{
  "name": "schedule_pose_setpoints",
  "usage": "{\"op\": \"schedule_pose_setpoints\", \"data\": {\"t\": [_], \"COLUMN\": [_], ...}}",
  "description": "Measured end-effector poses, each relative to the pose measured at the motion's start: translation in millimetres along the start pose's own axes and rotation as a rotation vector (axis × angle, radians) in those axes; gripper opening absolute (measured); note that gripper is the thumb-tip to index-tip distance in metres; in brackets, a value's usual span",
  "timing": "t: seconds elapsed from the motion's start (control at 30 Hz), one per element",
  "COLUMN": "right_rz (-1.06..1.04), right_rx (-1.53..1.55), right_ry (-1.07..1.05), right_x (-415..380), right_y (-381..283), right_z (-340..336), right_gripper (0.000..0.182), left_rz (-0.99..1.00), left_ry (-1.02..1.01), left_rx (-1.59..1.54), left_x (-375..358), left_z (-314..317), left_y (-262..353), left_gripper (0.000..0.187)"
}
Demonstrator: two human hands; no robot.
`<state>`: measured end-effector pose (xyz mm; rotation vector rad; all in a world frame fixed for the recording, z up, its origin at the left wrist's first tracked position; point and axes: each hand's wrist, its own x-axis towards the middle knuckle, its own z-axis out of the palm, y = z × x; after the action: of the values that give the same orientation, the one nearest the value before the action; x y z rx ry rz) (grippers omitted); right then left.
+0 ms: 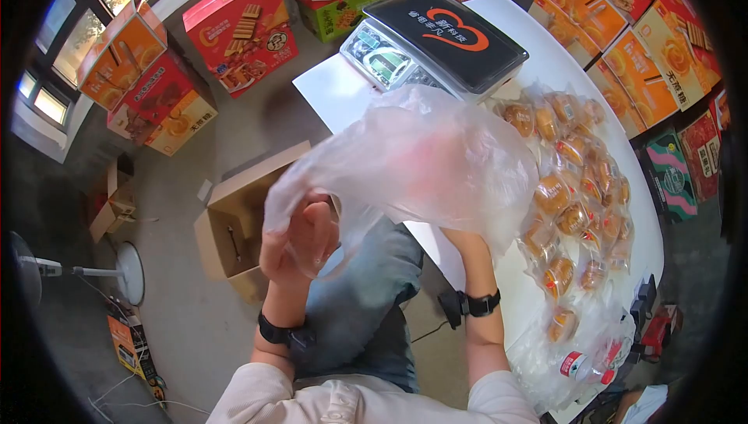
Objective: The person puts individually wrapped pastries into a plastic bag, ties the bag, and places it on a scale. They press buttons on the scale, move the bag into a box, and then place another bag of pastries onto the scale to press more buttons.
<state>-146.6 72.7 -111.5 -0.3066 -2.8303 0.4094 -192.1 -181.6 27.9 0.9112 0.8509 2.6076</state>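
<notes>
A thin, translucent plastic bag (483,167) is spread out in front of me over the near side of the white table (331,97). My left hand (300,237) has its fingers curled around one end of the bag, with film draped over the knuckles and a loop hanging below. My right hand (436,163) shows only as a blurred pink shape through the film, its fingers hidden. On the table right of the bag lie many individually wrapped round buns (573,217), some close to the bag's right edge.
A scale (382,54) with a black lid-like panel (448,30) stands at the table's back. Clear plastic film (538,354) and a bottle (584,367) lie near right. An open cardboard box (234,221) sits on the floor left; printed cartons (238,30) stand around.
</notes>
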Motion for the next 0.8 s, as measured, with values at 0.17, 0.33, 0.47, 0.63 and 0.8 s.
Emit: {"op": "schedule_pose_setpoints", "data": {"t": [0.17, 0.33, 0.47, 0.63, 0.8], "right_rz": [-0.155, -0.427, -0.422, 0.318, 0.420], "right_rx": [0.155, 0.539, 1.290, 0.400, -0.235], "right_ry": [-0.182, -0.333, 0.138, 0.526, 0.264], "right_x": [-35.5, -49.4, -55.9, 0.8, -0.5], "right_y": [-32.4, -60.4, 7.4, 87.8, 133.8], "right_z": [-78.4, -172.0, -188.3, -141.7, -93.8], "right_gripper": [0.041, 0.029, 0.027, 0.044, 0.078], "left_rz": [0.089, 0.109, -0.020, -0.077, -0.011], "left_ry": [0.091, 0.262, 0.314, 0.278, 0.532], "left_rx": [-0.041, 0.059, 0.063, 0.179, 0.410], "left_x": [2.8, 5.9, 5.6, 3.9, -3.9], "left_z": [-12.1, -18.1, -20.5, -17.3, -38.8], "left_y": [9.3, 9.3, -5.9, -18.0, -12.6], "left_gripper": [0.053, 0.057, 0.054, 0.061, 0.048]}}
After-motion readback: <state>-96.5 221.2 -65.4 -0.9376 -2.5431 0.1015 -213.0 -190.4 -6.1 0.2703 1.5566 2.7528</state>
